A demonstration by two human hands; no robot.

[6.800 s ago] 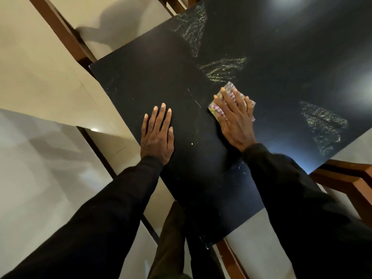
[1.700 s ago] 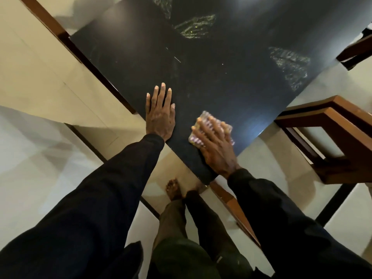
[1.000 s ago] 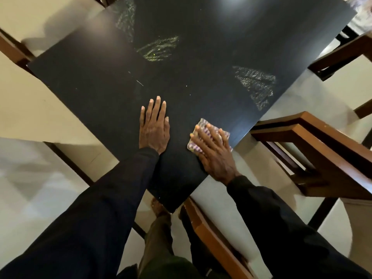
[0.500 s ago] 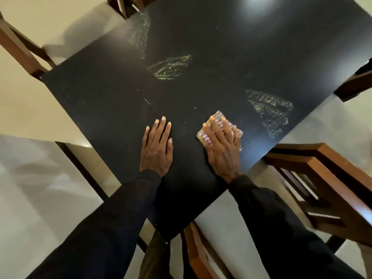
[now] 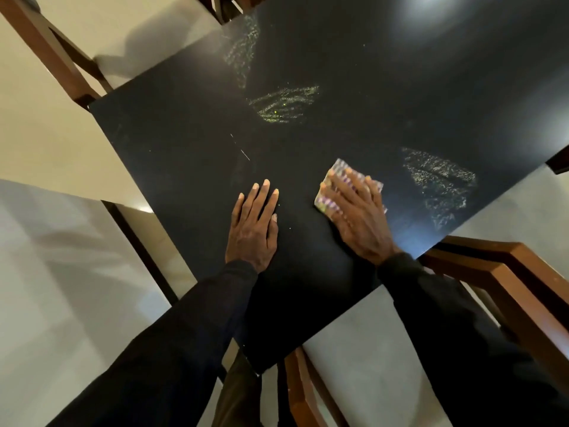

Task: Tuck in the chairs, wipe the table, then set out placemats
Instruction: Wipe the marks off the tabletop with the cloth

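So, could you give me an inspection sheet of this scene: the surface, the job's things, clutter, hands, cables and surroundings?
Surface: black table, with three chalky yellowish smears and scattered small specks.
Job's things: patterned cloth lying flat on the table; no placemats seen.
Clutter: nothing seen.
Hands: left hand rests flat on the table, fingers straight; right hand presses on the cloth, fingers spread, slightly blurred.
Cables: nothing seen.
Surroundings: wooden chair at the table's right edge, more wooden frames at the upper left and the near corner; pale glossy floor.
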